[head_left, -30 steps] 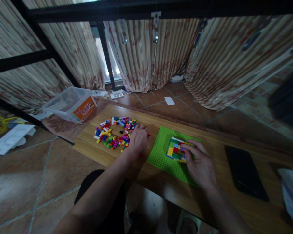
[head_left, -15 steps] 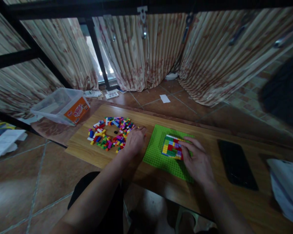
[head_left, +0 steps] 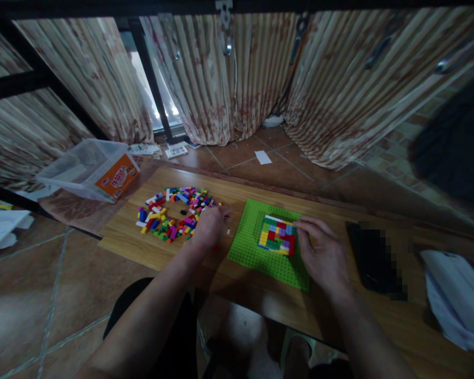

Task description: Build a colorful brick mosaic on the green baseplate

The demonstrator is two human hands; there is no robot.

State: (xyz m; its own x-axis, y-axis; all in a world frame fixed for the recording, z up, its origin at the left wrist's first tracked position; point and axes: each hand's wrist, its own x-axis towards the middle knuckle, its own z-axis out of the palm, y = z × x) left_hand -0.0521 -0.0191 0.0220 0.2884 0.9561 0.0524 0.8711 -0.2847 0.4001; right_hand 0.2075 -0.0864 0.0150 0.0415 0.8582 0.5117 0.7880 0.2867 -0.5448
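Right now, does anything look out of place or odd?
A tiny white piece lies apart from the block pile, near the green baseplate; a white sheet lies loose on the floor; blocky pixels hide part of the dark slab.

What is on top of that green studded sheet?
A multicoloured brick build is on the green sheet, with the right hand at its right edge. Whatever lies beneath the build is covered, and the hand hides part of the sheet's right side.
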